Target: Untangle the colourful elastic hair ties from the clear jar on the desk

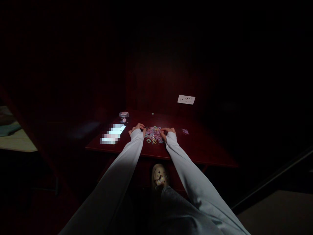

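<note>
A loose heap of small elastic hair ties [153,133], mostly pink and purple with some green and yellow rings, lies on the dark red desk [195,148]. At the heap's left edge is my left hand [138,128], its fingers bent and the thumb close to the index finger. My right hand [168,131] meets the right edge with fingers curled in and the tips close together. Whatever either hand pinches is too small to make out. Farther right sits a smaller purple-pink cluster of hair ties [185,131]. One green hair tie [153,114] rests near the back.
Left of my left hand lies a lit phone [113,133], its screen blurred out. Behind it stands a small clear lidded jar [124,117]. A white wall socket [186,99] is on the back panel. Below the desk edge shows a beige clog [159,174]. The surroundings are very dark.
</note>
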Demonstrator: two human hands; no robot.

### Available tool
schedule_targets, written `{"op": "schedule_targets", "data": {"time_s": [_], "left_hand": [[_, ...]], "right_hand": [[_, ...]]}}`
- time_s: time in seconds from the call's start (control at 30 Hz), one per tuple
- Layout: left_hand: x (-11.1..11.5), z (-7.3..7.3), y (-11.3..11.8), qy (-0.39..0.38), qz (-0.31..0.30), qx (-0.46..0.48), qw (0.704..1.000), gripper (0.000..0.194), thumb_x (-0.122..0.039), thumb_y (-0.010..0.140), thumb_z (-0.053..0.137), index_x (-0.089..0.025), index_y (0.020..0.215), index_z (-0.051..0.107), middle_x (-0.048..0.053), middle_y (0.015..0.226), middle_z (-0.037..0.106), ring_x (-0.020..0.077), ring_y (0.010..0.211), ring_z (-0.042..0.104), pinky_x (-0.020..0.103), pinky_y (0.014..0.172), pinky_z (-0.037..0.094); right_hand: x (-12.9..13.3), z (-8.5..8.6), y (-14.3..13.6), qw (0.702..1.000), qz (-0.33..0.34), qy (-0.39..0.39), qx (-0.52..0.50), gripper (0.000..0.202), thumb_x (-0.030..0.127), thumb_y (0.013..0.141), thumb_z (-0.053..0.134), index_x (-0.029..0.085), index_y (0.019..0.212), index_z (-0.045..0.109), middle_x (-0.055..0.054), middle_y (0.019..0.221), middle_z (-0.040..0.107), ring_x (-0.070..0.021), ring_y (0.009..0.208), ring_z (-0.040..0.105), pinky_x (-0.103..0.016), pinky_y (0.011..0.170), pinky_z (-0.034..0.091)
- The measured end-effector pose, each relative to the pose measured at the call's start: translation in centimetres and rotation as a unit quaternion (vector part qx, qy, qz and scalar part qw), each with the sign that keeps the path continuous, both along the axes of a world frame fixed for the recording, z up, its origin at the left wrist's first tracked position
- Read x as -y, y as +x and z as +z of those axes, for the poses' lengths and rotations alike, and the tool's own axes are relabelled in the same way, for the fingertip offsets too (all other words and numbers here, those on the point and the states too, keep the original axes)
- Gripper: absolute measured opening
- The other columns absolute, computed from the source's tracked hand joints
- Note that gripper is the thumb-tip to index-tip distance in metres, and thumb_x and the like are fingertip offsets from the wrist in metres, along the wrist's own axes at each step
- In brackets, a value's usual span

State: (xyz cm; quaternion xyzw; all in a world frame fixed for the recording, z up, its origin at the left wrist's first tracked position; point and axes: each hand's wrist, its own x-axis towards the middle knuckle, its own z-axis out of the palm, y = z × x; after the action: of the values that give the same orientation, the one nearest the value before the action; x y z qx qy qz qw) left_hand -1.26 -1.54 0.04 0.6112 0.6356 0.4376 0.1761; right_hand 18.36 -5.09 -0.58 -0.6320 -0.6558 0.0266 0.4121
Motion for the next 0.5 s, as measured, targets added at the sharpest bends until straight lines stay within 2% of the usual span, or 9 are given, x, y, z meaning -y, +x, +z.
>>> {"op": "schedule_targets", "data": {"time_s": [0.27,0.4,0.5], "left_hand": [[-0.13,-0.22,0.06,0.004,-0.03,-0.011,0.999,0.011,-0.017,0.089,0.062,-0.025,0.095,0.067,0.001,0.098,0.076,0.0246,0.105,0.065,0.042,0.097,0.037],[-0.14,-0.37,0.09,0.01,-0.04,-0.014,0.999,0.01,-0.017,0.09,0.061,-0.025,0.093,0.066,0.0,0.093,0.076,0.0242,0.103,0.065,0.042,0.098,0.038],[-0.1,-0.33,0.13,0.009,-0.043,-0.019,0.999,0.011,-0.016,0.089,0.061,-0.025,0.094,0.066,0.0,0.093,0.076,0.0245,0.103,0.065,0.042,0.098,0.039]], "right_hand": [[-0.35,-0.46,0.25,0.993,-0.009,0.032,-0.112,0.028,0.047,0.087,0.07,0.023,0.092,0.085,-0.005,0.083,0.066,-0.0214,0.083,0.058,-0.033,0.082,0.048],[-0.52,-0.59,0.45,0.99,0.0,0.052,-0.132,0.041,0.059,0.087,0.067,0.021,0.087,0.085,-0.006,0.079,0.065,-0.0212,0.079,0.059,-0.033,0.079,0.051],[-0.64,-0.59,0.57,0.99,-0.004,0.049,-0.129,0.044,0.06,0.087,0.066,0.021,0.087,0.085,-0.006,0.076,0.067,-0.0211,0.078,0.06,-0.033,0.078,0.051]]}}
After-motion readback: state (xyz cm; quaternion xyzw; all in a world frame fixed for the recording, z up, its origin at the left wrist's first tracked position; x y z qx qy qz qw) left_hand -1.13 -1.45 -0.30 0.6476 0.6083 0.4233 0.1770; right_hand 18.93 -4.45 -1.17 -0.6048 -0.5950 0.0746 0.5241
